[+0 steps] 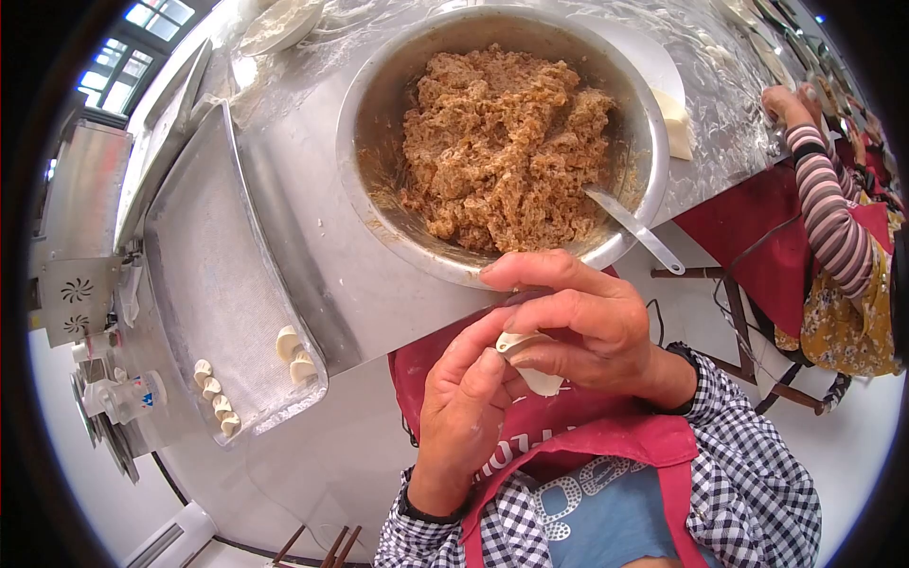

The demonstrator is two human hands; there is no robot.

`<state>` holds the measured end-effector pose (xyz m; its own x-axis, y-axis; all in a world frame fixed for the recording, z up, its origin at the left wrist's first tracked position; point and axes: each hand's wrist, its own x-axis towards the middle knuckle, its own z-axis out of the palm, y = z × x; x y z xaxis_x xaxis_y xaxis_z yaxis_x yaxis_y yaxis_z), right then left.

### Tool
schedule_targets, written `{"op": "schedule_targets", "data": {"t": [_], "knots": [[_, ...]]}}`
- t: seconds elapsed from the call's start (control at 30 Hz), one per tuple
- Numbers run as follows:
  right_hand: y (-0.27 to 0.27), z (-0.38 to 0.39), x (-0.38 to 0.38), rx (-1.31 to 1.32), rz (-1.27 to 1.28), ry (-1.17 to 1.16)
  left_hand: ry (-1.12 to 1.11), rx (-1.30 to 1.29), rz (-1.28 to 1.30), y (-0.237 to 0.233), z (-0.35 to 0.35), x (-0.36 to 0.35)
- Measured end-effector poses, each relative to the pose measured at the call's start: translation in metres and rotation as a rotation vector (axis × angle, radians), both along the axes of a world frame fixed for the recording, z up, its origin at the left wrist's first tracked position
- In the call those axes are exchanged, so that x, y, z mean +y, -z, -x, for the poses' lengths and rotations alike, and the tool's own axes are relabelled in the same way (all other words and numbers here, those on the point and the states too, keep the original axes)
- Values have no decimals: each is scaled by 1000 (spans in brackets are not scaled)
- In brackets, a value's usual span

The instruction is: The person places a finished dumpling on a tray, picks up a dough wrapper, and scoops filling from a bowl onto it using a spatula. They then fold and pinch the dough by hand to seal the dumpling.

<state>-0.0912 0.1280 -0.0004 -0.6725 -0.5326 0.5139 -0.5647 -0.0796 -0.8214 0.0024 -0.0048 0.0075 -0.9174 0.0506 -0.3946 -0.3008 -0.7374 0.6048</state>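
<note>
Both my hands hold one small white dumpling point(532, 363) in front of my chest, just below the rim of a large steel bowl point(374, 95). My left hand point(464, 417) cups it from below with the fingers bent around it. My right hand point(578, 322) pinches its upper edge between thumb and fingers. The bowl is full of brown minced filling point(502, 142), and a spoon point(632, 225) leans on its right rim with the handle sticking out.
A steel tray point(204, 275) at left carries several folded dumplings point(216, 398). The steel table point(303, 237) runs away from me. Round dough wrappers point(674, 121) lie right of the bowl. Another person in a striped sleeve point(828, 213) works at far right.
</note>
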Motion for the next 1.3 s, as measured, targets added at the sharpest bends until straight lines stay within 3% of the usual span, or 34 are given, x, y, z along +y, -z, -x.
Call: {"op": "schedule_targets", "data": {"t": [0.4, 0.5, 0.87, 1.2, 1.3], "knots": [[1, -2, -5, 84, 51, -65, -26, -3, -111, 5, 1, 0], [-2, -4, -8, -47, 60, -4, 9, -46, -38, 1, 2, 0], [0, 9, 8, 21, -42, -202, 86, -1, -15, 2, 2, -3], [0, -1, 4, 14, 28, -117, 77, 64, 13, 8, -3, -3], [-6, -4, 1, -162, 69, -93, 72, 71, 2, 3, -4, -2]]}}
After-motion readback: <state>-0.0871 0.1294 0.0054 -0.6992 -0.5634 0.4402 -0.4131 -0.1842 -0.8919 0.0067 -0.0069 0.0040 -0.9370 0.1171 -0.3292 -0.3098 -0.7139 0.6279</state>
